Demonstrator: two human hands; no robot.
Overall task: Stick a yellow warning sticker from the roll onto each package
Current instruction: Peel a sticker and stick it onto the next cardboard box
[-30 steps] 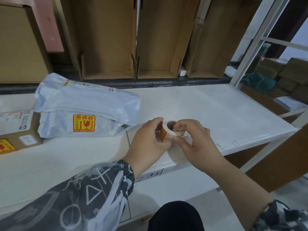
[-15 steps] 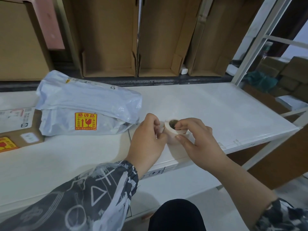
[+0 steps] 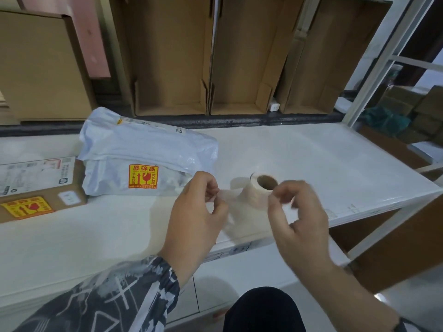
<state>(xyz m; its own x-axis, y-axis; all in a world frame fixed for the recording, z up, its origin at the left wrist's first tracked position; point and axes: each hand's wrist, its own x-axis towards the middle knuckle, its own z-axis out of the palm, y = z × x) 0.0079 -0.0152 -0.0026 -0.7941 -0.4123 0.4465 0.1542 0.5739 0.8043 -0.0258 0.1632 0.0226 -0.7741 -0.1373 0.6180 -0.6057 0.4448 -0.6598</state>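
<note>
The sticker roll (image 3: 255, 194), pale with a brown core, is just above the white shelf top (image 3: 323, 164) between my hands. My left hand (image 3: 191, 219) pinches the loose end of the roll's pale strip (image 3: 227, 194), drawn out to the left. My right hand (image 3: 302, 219) is blurred and pinches the roll's right rim. A grey plastic mailer (image 3: 134, 149) lies at the left with a yellow warning sticker (image 3: 143, 176) on its front. Left of it, a cardboard box (image 3: 69, 196) bears another yellow sticker (image 3: 26, 207).
Open empty cartons (image 3: 172, 68) stand upright behind the shelf top. A white rack post (image 3: 383, 61) rises at the right, with stacked boxes (image 3: 412, 109) beyond it. The shelf's front edge runs just below my hands.
My hands have moved apart. The left hand has pulled a length of strip out to the left, and the right hand has shifted right on the roll.
</note>
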